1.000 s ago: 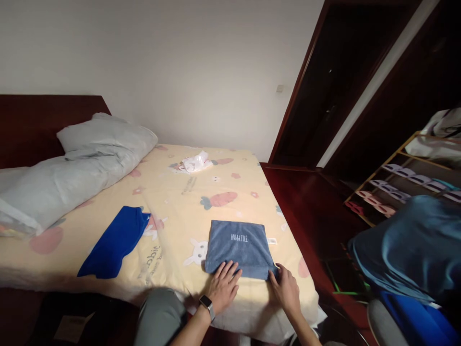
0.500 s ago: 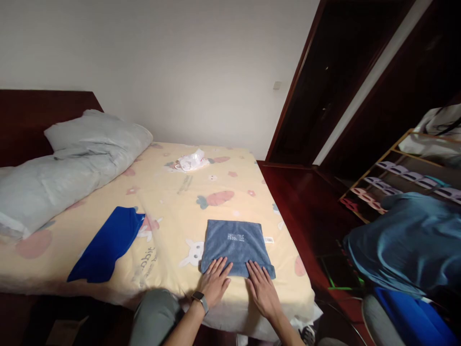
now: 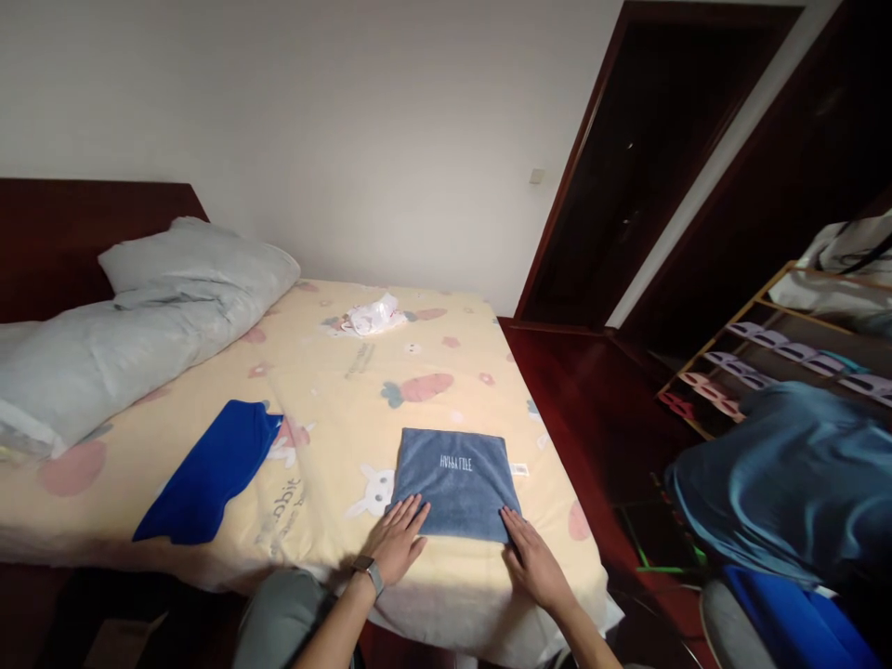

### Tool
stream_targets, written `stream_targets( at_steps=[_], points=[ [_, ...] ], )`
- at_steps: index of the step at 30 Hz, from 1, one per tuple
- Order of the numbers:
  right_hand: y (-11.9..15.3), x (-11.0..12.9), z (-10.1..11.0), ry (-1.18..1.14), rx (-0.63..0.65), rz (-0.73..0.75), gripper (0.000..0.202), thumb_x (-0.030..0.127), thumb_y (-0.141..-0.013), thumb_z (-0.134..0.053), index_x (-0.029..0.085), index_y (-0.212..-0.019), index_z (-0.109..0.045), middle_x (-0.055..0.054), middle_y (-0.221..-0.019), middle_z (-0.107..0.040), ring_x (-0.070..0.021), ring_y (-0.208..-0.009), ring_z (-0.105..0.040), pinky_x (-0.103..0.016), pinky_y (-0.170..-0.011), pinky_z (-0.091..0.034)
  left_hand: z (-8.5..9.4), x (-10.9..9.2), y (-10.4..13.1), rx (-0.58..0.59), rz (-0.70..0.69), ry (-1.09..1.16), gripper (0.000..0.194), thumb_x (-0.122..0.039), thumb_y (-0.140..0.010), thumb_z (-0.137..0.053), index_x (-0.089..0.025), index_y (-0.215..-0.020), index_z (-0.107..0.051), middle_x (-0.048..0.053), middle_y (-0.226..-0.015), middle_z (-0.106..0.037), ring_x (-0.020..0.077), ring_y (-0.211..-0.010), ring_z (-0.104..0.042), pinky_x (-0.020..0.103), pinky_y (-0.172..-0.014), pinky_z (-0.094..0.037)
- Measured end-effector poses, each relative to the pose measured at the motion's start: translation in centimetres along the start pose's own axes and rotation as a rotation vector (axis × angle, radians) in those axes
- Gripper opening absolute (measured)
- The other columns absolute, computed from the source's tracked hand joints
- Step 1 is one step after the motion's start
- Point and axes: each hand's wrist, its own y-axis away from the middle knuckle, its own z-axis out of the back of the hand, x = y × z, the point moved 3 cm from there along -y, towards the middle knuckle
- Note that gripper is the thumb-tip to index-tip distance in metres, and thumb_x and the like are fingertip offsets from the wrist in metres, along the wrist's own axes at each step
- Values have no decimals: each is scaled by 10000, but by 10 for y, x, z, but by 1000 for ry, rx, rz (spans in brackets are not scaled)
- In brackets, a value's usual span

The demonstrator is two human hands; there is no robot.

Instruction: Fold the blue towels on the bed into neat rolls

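A folded grey-blue towel (image 3: pixel 456 483) lies flat near the front edge of the bed, with white lettering that appears upside down and a small white tag at its right side. My left hand (image 3: pixel 399 539) rests on its near left corner, fingers stretched out flat. At the near right corner, my right hand (image 3: pixel 533 557) touches the towel's edge with extended fingers. Neither hand grips the cloth. To the left, a bright blue folded cloth (image 3: pixel 213 474) is spread on the bedsheet.
The bed (image 3: pixel 334 390) has a yellow patterned sheet. A grey quilt (image 3: pixel 167 325) is heaped at left, and a crumpled white plastic bag (image 3: pixel 374 316) sits toward the wall. On the right are a shoe rack (image 3: pixel 780 344) and blue-green fabric (image 3: pixel 780 474) over something hidden.
My hands have moved apart toward the towel's near corners, the right one going further right. The towel's near right corner, which stuck out before, now lies more in line with its side.
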Motion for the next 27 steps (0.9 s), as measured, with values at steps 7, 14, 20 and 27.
stream_targets(
  at_steps=[7, 14, 20, 27],
  points=[
    [1, -9, -6, -180, -178, -43, 562, 240, -812, -473, 221, -1369, -554, -73, -1435, -553, -256, -1335, -505, -472, -1148, -401, 7, 14, 3, -22, 86, 137, 694, -51, -791, -494, -284, -1444, -454, 18, -1549, -438, 182, -1431, -392, 419, -1208, -319],
    [-3, -19, -4, -274, -322, -202, 381, 411, -870, -474, 233, -1116, -704, -109, -1344, -565, -290, -1274, -527, -494, -1132, -400, 23, 19, -1, -88, 247, 406, 521, -65, -792, -481, -279, -1241, -638, 17, -1341, -649, 184, -1278, -572, 384, -1131, -433],
    [-5, -22, 12, -426, -293, -252, 392, 506, -873, -536, 197, -1058, -691, -123, -1112, -680, -294, -1066, -637, -457, -981, -506, 31, 32, -3, -200, 406, 717, 433, -305, -897, -528, -281, -1330, -538, 48, -1202, -714, 195, -1092, -683, 325, -923, -558],
    [5, -22, 25, -557, -271, -339, 407, 510, -837, -573, 186, -1074, -637, -102, -1048, -728, -257, -890, -697, -366, -806, -569, 31, 33, 2, -242, 450, 794, 389, -463, -961, -443, -224, -1228, -595, 57, -978, -755, 193, -893, -722, 316, -819, -568]
  ],
)
